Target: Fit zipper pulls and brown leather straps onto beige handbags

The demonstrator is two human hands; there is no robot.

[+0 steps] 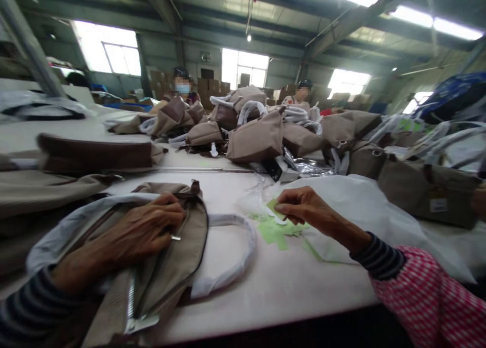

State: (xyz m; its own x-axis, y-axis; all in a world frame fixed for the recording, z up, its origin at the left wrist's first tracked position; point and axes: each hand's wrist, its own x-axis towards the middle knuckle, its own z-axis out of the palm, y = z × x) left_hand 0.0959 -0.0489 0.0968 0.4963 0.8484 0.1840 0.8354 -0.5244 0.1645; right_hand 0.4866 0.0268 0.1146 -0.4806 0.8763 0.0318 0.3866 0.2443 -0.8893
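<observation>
A taupe handbag (190, 236) lies unzipped at the front left, its inner lining and a metal zip showing. My left hand (152, 226) rests at the bag's opening with its fingers curled on the lining; whether they grip it is hard to see. One wrapped handle (237, 252) loops out to the right over the table. Between thumb and fingers, my right hand (299, 206) pinches a small green paper slip (272, 206). Just below it, loose green paper slips (279, 234) are scattered on the white table (288, 292).
A big heap of taupe handbags (254, 135) with wrapped handles spans the table's far side. More bags (98, 153) lie at left. White wrapping sheet (364, 206) spreads at right, before a tagged bag (429, 186). Two people (182, 87) are beyond the heap.
</observation>
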